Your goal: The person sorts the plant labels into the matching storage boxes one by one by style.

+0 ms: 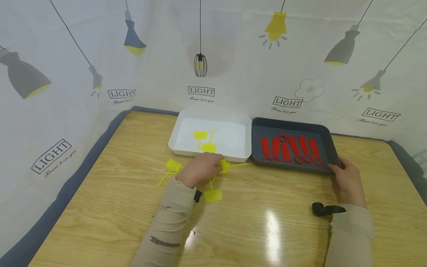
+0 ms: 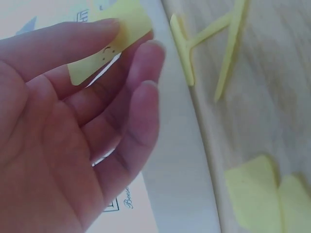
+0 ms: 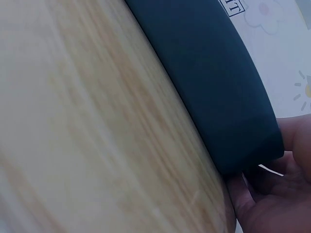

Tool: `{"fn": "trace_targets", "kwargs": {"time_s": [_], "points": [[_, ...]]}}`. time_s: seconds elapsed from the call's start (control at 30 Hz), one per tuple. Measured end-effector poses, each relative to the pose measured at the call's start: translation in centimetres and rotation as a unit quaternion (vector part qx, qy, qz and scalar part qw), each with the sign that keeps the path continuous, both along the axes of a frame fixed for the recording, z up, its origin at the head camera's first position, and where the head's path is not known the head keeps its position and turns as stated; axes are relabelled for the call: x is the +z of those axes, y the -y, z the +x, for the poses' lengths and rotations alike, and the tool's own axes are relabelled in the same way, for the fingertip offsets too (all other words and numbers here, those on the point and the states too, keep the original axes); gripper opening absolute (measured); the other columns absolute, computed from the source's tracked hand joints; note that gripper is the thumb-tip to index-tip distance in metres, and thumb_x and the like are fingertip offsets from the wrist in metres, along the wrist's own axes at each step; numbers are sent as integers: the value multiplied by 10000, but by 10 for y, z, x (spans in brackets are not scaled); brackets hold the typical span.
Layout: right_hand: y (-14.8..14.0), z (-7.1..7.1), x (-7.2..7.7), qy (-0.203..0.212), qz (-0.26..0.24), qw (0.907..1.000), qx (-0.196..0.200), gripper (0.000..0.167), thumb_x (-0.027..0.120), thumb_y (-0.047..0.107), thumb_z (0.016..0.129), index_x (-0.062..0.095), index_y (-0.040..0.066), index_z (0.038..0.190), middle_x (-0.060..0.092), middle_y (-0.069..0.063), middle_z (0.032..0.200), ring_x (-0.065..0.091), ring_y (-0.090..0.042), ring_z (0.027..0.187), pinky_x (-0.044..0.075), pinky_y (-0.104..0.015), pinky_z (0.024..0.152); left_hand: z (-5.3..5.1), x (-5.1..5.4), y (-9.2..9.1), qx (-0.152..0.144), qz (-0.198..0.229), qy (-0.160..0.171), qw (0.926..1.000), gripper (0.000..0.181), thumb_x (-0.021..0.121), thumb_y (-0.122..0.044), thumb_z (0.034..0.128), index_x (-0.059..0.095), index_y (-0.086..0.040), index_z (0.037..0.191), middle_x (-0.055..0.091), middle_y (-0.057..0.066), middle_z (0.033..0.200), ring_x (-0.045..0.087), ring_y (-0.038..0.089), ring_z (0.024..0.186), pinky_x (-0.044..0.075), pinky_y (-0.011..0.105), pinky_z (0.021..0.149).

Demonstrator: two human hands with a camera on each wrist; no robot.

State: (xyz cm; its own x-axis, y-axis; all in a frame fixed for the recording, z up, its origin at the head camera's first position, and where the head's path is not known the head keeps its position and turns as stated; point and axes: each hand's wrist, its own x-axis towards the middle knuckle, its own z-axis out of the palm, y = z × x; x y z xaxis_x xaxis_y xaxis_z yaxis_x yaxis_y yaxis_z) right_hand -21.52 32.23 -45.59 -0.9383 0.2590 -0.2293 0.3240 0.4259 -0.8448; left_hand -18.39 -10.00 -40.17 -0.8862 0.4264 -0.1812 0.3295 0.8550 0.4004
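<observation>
My left hand (image 1: 203, 167) is over the front rim of a white tray (image 1: 245, 139). In the left wrist view its thumb and fingers pinch a yellow T-shaped plant label (image 2: 137, 19) with small dark marks. Another yellow label (image 1: 200, 135) lies inside the white tray. On the table near the hand are more yellow labels (image 1: 213, 195), some with their stems crossing. My right hand (image 1: 349, 181) grips the front right corner of a dark grey tray (image 1: 290, 126), thumb at the rim and fingers reaching underneath.
Several red tags with ring ends (image 1: 303, 144) lie side by side in the dark tray. Both trays stand edge to edge at the back of the wooden table (image 1: 253, 207). Behind them hangs a lamp-printed cloth (image 1: 233, 74).
</observation>
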Motion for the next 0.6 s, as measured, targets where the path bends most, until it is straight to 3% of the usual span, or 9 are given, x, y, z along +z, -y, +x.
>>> {"fn": "trace_targets", "kwargs": {"time_s": [0.17,0.43,0.6], "points": [[0,0,0,2,33,10000,44,623,438,309,926,166,40,1417,130,-171,1456,119,-335,1316,160,-462,1056,-4,1,7,97,199,-274,9994,89,513,-203,909,515,-141,845,459,-15,645,437,131,603,386,252,560],[1,-1,-1,-6,81,10000,-25,620,440,310,925,169,51,1418,128,-159,1459,120,-330,1318,157,-456,1058,-6,6,15,605,567,-602,9947,201,526,-199,906,543,-148,1100,611,-7,958,553,125,809,449,280,691],[1,0,-1,5,16,10000,-37,621,437,301,926,159,44,1418,113,-159,1462,106,-326,1321,144,-449,1063,-8,6,18,1004,778,-726,9892,234,513,-162,905,520,-160,1139,622,15,914,554,139,756,452,271,634]]}}
